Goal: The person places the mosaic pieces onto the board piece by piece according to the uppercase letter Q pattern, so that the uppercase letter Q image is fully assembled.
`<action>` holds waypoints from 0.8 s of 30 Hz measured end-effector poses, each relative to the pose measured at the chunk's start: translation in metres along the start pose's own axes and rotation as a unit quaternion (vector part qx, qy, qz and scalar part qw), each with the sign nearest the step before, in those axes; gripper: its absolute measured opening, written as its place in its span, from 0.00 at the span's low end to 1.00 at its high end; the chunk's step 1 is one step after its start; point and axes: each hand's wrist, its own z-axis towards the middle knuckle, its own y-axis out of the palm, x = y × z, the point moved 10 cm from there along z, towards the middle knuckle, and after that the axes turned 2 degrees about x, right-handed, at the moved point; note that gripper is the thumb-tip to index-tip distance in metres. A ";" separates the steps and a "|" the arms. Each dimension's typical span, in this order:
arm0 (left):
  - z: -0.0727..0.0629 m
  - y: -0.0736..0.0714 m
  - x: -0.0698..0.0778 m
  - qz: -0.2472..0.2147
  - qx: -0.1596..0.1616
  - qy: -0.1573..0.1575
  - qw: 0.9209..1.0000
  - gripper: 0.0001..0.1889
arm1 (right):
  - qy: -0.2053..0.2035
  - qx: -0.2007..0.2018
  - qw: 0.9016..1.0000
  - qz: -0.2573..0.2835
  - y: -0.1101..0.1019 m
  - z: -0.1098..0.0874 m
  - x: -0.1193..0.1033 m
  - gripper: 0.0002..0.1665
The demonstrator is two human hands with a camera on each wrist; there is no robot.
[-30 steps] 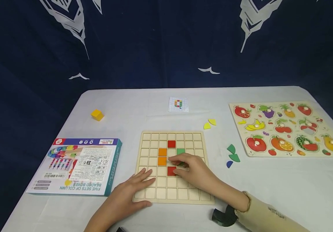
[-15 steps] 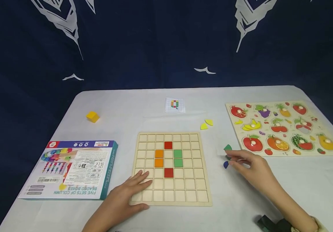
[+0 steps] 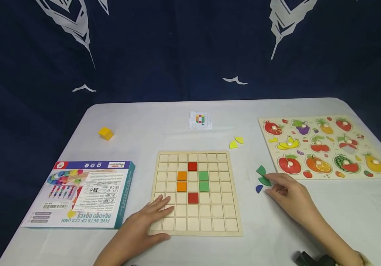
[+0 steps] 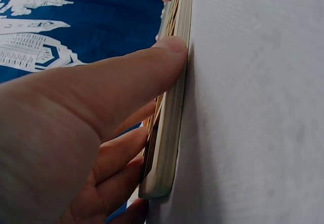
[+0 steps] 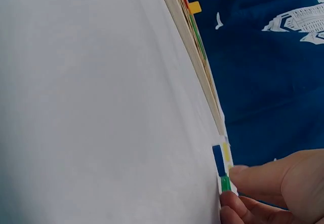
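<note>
I see my left hand (image 3: 144, 221) lying flat with straight fingers on the lower left corner of a square wooden grid board (image 3: 195, 193), thumb pressed against its near edge. The board sits mid-table on a white tabletop (image 3: 177, 125) and holds two red, two orange and two green square tiles. My right hand (image 3: 288, 194) rests on the table to the board's right, fingers loosely curled, fingertips touching a green quarter-circle wooden piece (image 3: 264, 181); whether it grips the piece I cannot tell. Another green quarter-circle piece (image 3: 261, 170) lies just above it and a small blue piece (image 3: 258, 188) just below. A wooden fruit peg puzzle (image 3: 325, 147) lies beyond, a beaded-boxes toy carton (image 3: 79, 194) left of the board.
</note>
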 end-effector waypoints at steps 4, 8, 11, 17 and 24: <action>0.000 0.000 -0.001 -0.001 -0.003 -0.004 1.000 0.34 | -0.002 0.004 1.000 -0.004 0.002 0.002 -0.001 0.22; 0.000 0.001 -0.001 -0.004 -0.006 -0.009 1.000 0.35 | -0.001 0.007 1.000 -0.015 0.003 0.001 -0.001 0.20; -0.001 0.001 -0.002 -0.005 -0.009 -0.016 1.000 0.35 | -0.001 0.008 1.000 -0.022 0.004 0.001 -0.001 0.20; -0.003 0.009 -0.007 -0.025 -0.042 -0.045 0.998 0.36 | -0.005 0.004 0.999 -0.032 0.009 0.000 -0.003 0.20; 0.001 0.010 -0.010 -0.025 -0.044 -0.045 0.998 0.36 | -0.006 0.005 1.000 -0.031 0.011 0.003 -0.005 0.19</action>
